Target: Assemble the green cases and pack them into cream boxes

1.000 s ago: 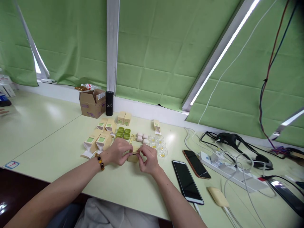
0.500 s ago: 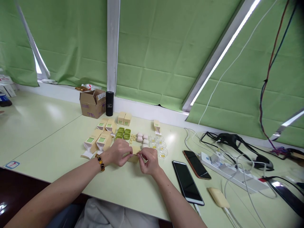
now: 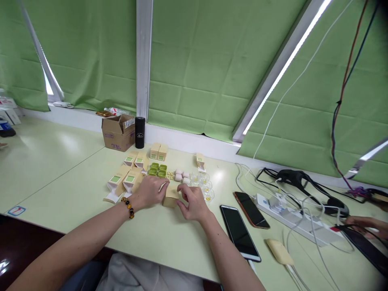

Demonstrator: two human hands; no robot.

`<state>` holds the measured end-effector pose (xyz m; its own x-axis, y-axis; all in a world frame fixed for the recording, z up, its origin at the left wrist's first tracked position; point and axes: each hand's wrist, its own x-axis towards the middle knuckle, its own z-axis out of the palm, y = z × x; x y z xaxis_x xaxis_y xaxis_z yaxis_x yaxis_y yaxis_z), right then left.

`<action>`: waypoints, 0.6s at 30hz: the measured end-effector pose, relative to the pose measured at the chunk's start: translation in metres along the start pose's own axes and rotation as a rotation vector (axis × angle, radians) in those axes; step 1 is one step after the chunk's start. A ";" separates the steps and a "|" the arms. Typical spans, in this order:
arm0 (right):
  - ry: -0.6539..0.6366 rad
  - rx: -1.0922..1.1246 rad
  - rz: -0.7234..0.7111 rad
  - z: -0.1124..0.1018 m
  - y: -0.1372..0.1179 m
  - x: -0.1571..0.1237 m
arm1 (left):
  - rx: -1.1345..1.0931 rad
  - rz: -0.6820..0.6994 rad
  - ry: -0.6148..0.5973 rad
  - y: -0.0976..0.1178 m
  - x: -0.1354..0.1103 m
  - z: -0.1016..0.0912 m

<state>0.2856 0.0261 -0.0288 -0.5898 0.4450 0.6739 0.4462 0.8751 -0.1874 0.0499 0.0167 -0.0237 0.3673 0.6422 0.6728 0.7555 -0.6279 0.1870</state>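
A small closed kraft-paper box (image 3: 171,197) stands on the table between my two hands. My left hand (image 3: 151,190) is at its left side with the fingers bent and apart, their tips near the upper left edge. On the other side, my right hand (image 3: 193,203) is open, thumb and forefinger spread in a C beside the box; whether they touch it I cannot tell. Just behind are green square cups (image 3: 157,169), tiny yellow pieces (image 3: 170,173), pale pink rounded pieces (image 3: 178,177) and clear plastic cups (image 3: 207,190).
Open-flapped kraft boxes (image 3: 121,178) stand at left, closed ones (image 3: 158,151) behind, another (image 3: 200,161) farther right. A cardboard carton (image 3: 117,135) and black tumbler (image 3: 140,132) stand at the back. Phones (image 3: 239,232), a power strip (image 3: 297,220) and another person's hand (image 3: 368,224) are at right.
My fingers have parted from their pinch at the top of the box, and my hands have moved apart. The box top now lies shut. Another person's hand has come in at right.
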 end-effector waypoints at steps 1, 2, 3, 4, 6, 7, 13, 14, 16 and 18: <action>-0.009 -0.013 0.010 0.000 0.002 0.000 | 0.021 -0.025 -0.022 0.001 0.001 0.000; -0.014 -0.028 0.023 0.001 0.004 -0.001 | 0.037 -0.041 -0.037 0.002 0.001 0.000; -0.016 -0.051 0.038 0.002 0.006 -0.001 | 0.046 -0.049 -0.037 0.002 0.001 0.000; -0.012 -0.082 0.058 0.004 0.008 -0.001 | 0.047 -0.053 -0.029 0.002 0.001 0.001; 0.015 -0.161 0.118 0.010 0.011 -0.002 | 0.030 -0.061 -0.005 0.001 0.001 0.002; 0.036 -0.196 0.155 0.012 0.013 -0.002 | 0.017 -0.068 0.004 0.000 0.000 0.003; 0.108 -0.017 0.150 0.011 0.014 -0.004 | -0.045 -0.254 0.012 -0.002 0.003 0.004; 0.112 0.034 0.128 0.009 0.013 -0.004 | -0.059 -0.279 -0.004 -0.002 0.003 0.004; 0.099 0.086 0.100 0.006 0.011 -0.004 | -0.087 -0.305 -0.047 -0.003 0.004 0.005; 0.063 0.067 0.092 0.007 0.009 -0.003 | -0.100 -0.316 -0.079 -0.004 0.004 0.006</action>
<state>0.2871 0.0341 -0.0375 -0.5041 0.5133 0.6946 0.4491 0.8428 -0.2968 0.0518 0.0245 -0.0261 0.1674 0.8414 0.5139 0.7832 -0.4301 0.4490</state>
